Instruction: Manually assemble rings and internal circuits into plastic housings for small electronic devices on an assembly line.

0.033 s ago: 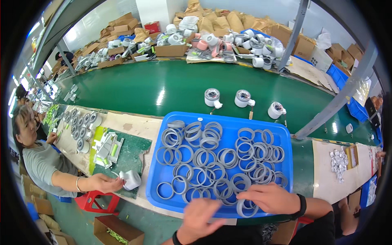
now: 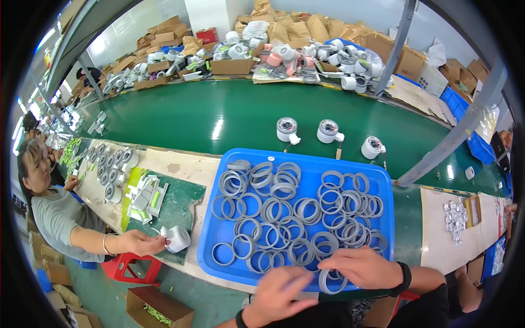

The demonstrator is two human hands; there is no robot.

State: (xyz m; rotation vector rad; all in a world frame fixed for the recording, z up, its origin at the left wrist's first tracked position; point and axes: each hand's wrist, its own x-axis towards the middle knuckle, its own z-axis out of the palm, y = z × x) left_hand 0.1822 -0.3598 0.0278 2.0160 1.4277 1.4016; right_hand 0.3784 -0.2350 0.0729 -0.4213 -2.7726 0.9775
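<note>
Grey rings (image 2: 311,218) lie jumbled in a blue tray (image 2: 309,177).

The grey ring (image 2: 321,281) in the right hand (image 2: 372,269) looks like smooth, matt plastic. The blue tray (image 2: 310,170) beneath that hand is smooth, faintly shiny plastic. Beyond both hands, the green conveyor belt (image 2: 180,117) is glossy; farther off, the brown sacks (image 2: 315,28) look like creased, matt paper. Left of the left hand (image 2: 278,292), the red stool (image 2: 115,268) is smooth plastic.
</note>
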